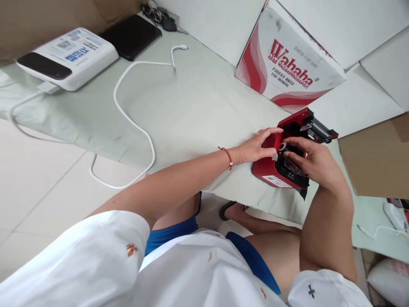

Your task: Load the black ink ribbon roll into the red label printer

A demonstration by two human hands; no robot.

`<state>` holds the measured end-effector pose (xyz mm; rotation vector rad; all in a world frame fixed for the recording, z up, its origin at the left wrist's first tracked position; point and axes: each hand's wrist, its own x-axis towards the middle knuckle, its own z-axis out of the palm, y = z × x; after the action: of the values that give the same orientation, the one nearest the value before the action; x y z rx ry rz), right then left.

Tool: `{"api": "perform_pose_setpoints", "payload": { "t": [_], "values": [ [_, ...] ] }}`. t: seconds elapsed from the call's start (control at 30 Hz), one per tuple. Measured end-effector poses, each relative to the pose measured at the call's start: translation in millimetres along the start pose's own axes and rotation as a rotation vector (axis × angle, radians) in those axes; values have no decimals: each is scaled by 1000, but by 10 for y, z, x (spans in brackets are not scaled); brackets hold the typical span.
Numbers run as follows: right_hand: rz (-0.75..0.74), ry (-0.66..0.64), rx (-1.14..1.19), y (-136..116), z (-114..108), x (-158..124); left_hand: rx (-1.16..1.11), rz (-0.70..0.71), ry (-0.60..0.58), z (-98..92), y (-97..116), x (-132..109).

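Observation:
A red label printer (266, 170) with a black inside stands at the table's front edge, its lid (295, 117) raised. My left hand (252, 149) holds the printer's left side, thumb and fingers spread along the red wall by the opening. Reaching in from the right, my right hand (315, 160) has its thumb and forefinger closed about a small white ring-ended roll (282, 147) inside the printer. The rest of that roll is hidden. Under my right fingers is a clear plastic part (294, 166). A white sticker (276, 181) marks the printer's front.
Behind the printer stands a Wahaha water carton (287, 64). On the left lie a white box-shaped device (79, 59), a black phone-like slab (131, 36), keys (159, 15) and a white cable (134, 121) that hangs over the table edge. A brown carton (377, 157) is at right.

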<state>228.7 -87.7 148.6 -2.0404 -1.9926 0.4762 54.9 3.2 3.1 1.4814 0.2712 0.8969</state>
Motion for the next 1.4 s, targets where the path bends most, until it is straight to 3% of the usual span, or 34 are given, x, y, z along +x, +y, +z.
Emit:
{"api": "perform_pose_setpoints", "payload": {
  "t": [0.1,0.27,0.4,0.57,0.77,0.87,1.0,1.1,1.23,1.4],
  "values": [
    [8,-3,13,51,60,39,-3,-24,-8,-13,86,-24],
    [-15,-127,128,52,164,219,-20,-47,-12,-16,141,-27],
    [6,-92,70,-16,128,191,-28,-59,-21,-23,190,-49],
    [-86,71,33,-162,112,-283,48,-60,1,-10,131,-19],
    [-376,329,-67,-172,450,-942,243,26,19,43,124,-43],
    [-389,424,-126,-90,601,-1106,318,77,13,72,205,-167],
    [-336,444,-120,-40,660,-1185,439,255,26,138,297,-314],
    [-298,457,-64,-40,595,-1177,566,446,19,184,366,-366],
    [-172,676,31,37,360,-962,679,610,-72,214,456,-416],
    [-80,376,40,165,120,-363,816,704,-132,248,476,-443]
  ]
}}
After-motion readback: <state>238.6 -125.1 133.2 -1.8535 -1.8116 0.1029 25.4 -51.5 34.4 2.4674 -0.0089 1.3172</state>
